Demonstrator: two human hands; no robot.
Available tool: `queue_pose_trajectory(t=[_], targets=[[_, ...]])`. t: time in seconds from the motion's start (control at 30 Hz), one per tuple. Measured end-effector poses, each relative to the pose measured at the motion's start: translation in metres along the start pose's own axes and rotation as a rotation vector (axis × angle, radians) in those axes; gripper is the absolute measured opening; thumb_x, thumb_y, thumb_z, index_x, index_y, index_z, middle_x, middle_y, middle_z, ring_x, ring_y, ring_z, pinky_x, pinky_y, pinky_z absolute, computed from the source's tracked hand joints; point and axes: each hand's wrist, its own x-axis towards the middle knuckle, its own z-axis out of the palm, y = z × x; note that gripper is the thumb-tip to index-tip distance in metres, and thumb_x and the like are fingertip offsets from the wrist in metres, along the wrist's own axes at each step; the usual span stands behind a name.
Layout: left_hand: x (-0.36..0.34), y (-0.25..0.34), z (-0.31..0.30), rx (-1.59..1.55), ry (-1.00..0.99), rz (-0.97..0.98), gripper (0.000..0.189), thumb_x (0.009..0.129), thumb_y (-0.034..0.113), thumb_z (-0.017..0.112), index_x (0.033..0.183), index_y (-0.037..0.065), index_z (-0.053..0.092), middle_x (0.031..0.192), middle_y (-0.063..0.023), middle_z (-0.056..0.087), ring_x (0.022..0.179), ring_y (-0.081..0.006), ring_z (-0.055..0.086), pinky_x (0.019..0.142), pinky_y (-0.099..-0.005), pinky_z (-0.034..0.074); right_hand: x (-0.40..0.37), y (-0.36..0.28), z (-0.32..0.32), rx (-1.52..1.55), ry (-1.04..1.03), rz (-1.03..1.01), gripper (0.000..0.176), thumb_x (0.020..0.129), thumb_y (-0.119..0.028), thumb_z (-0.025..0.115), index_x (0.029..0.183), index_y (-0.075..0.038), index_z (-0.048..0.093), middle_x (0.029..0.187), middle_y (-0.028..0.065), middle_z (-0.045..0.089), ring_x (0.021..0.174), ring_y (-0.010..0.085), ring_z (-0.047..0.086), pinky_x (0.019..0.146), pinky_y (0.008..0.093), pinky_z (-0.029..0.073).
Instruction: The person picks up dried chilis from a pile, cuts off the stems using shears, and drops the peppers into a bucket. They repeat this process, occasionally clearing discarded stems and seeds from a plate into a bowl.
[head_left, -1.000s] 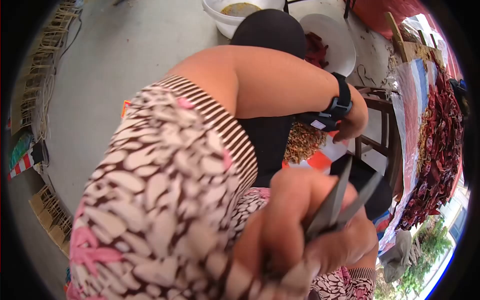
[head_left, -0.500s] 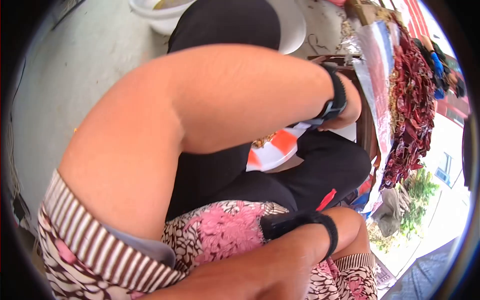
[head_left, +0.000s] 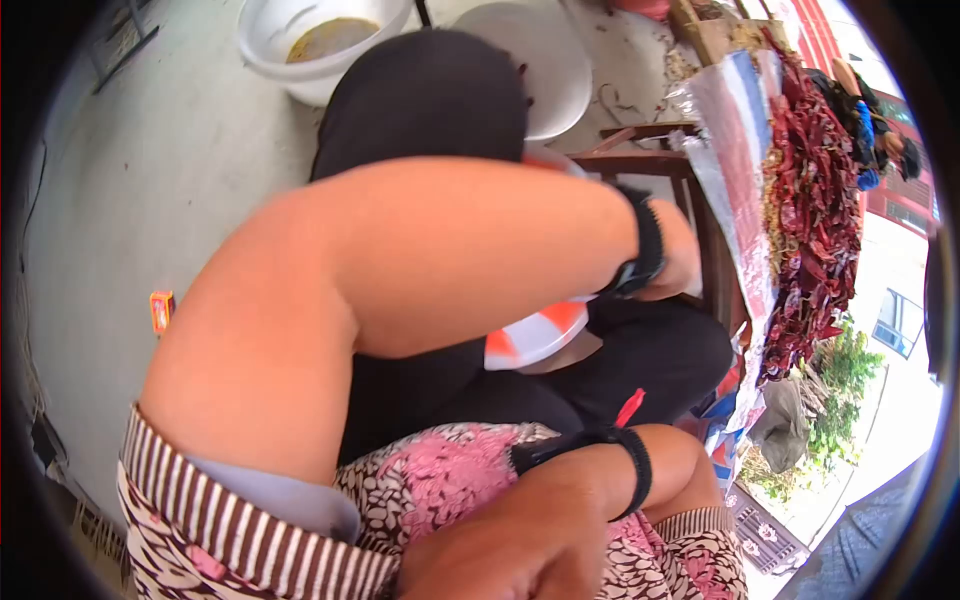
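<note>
My left arm stretches across the view, a black strap [head_left: 640,240] round its wrist. My left hand [head_left: 678,255] hangs beyond the strap, near a dark wooden frame [head_left: 715,235]; its fingers are hidden and blurred. Below the forearm, a white and orange dish [head_left: 535,338] shows in part between my legs. My right forearm, also strapped, is bent back towards me. My right hand [head_left: 500,550] is large and close at the bottom edge, its fingers curled and partly cut off; what it holds, if anything, is hidden. A red chilli-like piece [head_left: 630,407] shows against my black trousers.
Dried red chillies [head_left: 815,210] lie heaped on a striped plastic sheet [head_left: 728,165] at right. A white basin [head_left: 300,70] with yellowish contents and another pale basin [head_left: 560,75] stand beyond my knee. A small red-yellow box [head_left: 162,312] lies on the floor. A person [head_left: 870,125] is in the background.
My left forearm and hand sit lower and slightly left in the view. My right hand shows more at the bottom edge. The view has shifted, showing more of the basins and the small box.
</note>
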Motion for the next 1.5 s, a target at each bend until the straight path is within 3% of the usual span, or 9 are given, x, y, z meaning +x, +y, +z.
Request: queue_pose_trajectory(t=[0.37, 0.57, 0.63, 0.7, 0.8, 1.0, 1.1, 1.3, 1.5], targets=[[0.003, 0.006, 0.007, -0.005, 0.020, -0.192, 0.028, 0.055, 0.009, 0.068, 0.082, 0.007, 0.074, 0.084, -0.0169, 0.069, 0.080, -0.0329, 0.068, 0.067, -0.0430, 0.052, -0.009, -0.052, -0.001, -0.251, 0.107, 0.349, 0.019, 0.092, -0.016, 0.060, 0.099, 0.002, 0.055, 0.088, 0.0000, 0.054, 0.078, 0.0054, 0.046, 0.067, 0.0225, 0.039], [0.008, -0.029, 0.019, -0.046, -0.018, -0.122, 0.029, 0.073, 0.014, 0.063, 0.098, 0.002, 0.068, 0.090, -0.0173, 0.068, 0.087, -0.0338, 0.066, 0.075, -0.0425, 0.051, -0.048, -0.091, 0.024, -1.086, 0.440, 0.202, 0.022, 0.097, -0.018, 0.051, 0.106, 0.001, 0.058, 0.097, 0.0048, 0.057, 0.085, 0.0146, 0.056, 0.073, 0.0270, 0.045], [-0.006, -0.009, -0.004, 0.017, -0.108, -0.260, 0.028, 0.075, 0.016, 0.062, 0.098, 0.001, 0.067, 0.092, -0.0184, 0.068, 0.090, -0.0324, 0.065, 0.078, -0.0398, 0.050, -0.074, -0.110, 0.043, -1.365, 0.710, 0.115, 0.020, 0.097, -0.018, 0.052, 0.104, 0.000, 0.060, 0.094, 0.0048, 0.059, 0.088, 0.0105, 0.056, 0.078, 0.0256, 0.044], [-0.021, -0.030, 0.004, -0.559, 0.080, 0.085, 0.028, 0.079, 0.019, 0.061, 0.102, 0.002, 0.066, 0.096, -0.0183, 0.068, 0.093, -0.0331, 0.065, 0.081, -0.0397, 0.050, -0.093, -0.136, 0.077, -1.440, 1.235, 0.016, 0.019, 0.094, -0.018, 0.056, 0.101, -0.001, 0.061, 0.092, 0.0042, 0.061, 0.090, 0.0093, 0.056, 0.080, 0.0264, 0.044], [0.004, -0.024, -0.005, 0.079, -0.154, -0.257, 0.037, 0.084, 0.024, 0.063, 0.117, 0.006, 0.060, 0.109, -0.0176, 0.064, 0.104, -0.0343, 0.060, 0.089, -0.0426, 0.047, -0.174, -0.193, 0.073, -2.127, 1.886, -0.254, 0.023, 0.084, -0.017, 0.065, 0.100, -0.002, 0.063, 0.094, 0.0135, 0.064, 0.089, 0.0221, 0.060, 0.081, 0.0335, 0.047], [0.002, -0.025, -0.011, 0.017, -0.122, -0.206, 0.037, 0.085, 0.026, 0.062, 0.116, 0.006, 0.060, 0.109, -0.0167, 0.064, 0.105, -0.0333, 0.059, 0.091, -0.0413, 0.045, -0.272, -0.286, 0.090, -2.284, 2.814, 0.032, 0.034, 0.084, -0.034, 0.064, 0.106, -0.010, 0.059, 0.106, 0.0133, 0.061, 0.099, 0.0334, 0.061, 0.081, 0.0453, 0.048], [0.004, -0.023, -0.017, 0.014, -0.086, -0.183, 0.034, 0.084, 0.024, 0.061, 0.112, 0.005, 0.062, 0.105, -0.0178, 0.065, 0.103, -0.0336, 0.060, 0.090, -0.0412, 0.046, -0.278, -0.308, 0.090, -2.042, 2.894, 0.410, 0.033, 0.084, -0.036, 0.063, 0.106, -0.012, 0.060, 0.107, 0.0139, 0.064, 0.099, 0.0345, 0.062, 0.081, 0.0465, 0.048], [0.021, -0.024, -0.018, -0.157, 0.321, -0.083, 0.027, 0.083, 0.017, 0.060, 0.106, 0.004, 0.063, 0.099, -0.0196, 0.065, 0.098, -0.0347, 0.061, 0.085, -0.0396, 0.048, -0.275, -0.297, 0.107, -2.138, 2.945, -0.110, 0.026, 0.087, -0.035, 0.060, 0.099, -0.012, 0.063, 0.091, 0.0138, 0.068, 0.088, 0.0351, 0.065, 0.077, 0.0446, 0.048], [0.022, 0.008, -0.039, -0.145, 0.862, 0.181, 0.049, 0.083, 0.020, 0.066, 0.127, 0.006, 0.050, 0.118, -0.0182, 0.055, 0.104, -0.0340, 0.057, 0.089, -0.0398, 0.047, -0.232, -0.237, 0.115, -2.238, 2.035, -0.896, 0.014, 0.087, -0.015, 0.064, 0.093, -0.003, 0.062, 0.073, 0.0038, 0.064, 0.071, 0.0105, 0.058, 0.065, 0.0270, 0.045]])
